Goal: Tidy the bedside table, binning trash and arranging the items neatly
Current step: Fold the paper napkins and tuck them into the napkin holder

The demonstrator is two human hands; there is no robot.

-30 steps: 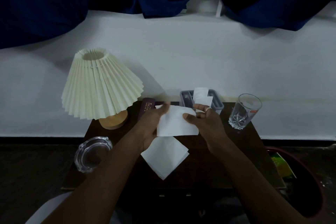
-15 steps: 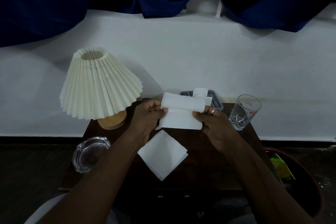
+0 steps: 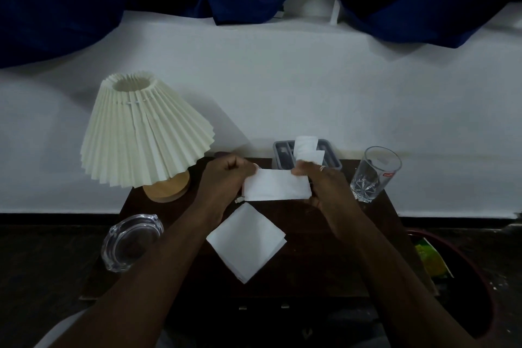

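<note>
At frame centre: table (image 3: 324, 234), dark wood. Lamp (image 3: 144, 133), upper left, set back, clear of the work. Bin (image 3: 480, 277), lower right, within reach for trash. Folded napkin (image 3: 245, 240), white square, flat mid-table. Second napkin (image 3: 276, 185), white oblong just above it, pinched at its ends by left hand (image 3: 226, 181) and right hand (image 3: 324, 186), apparently for folding.

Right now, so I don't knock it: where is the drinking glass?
In the head view the drinking glass stands at the far right corner of the table, right of the right hand and the grey tray.
</note>
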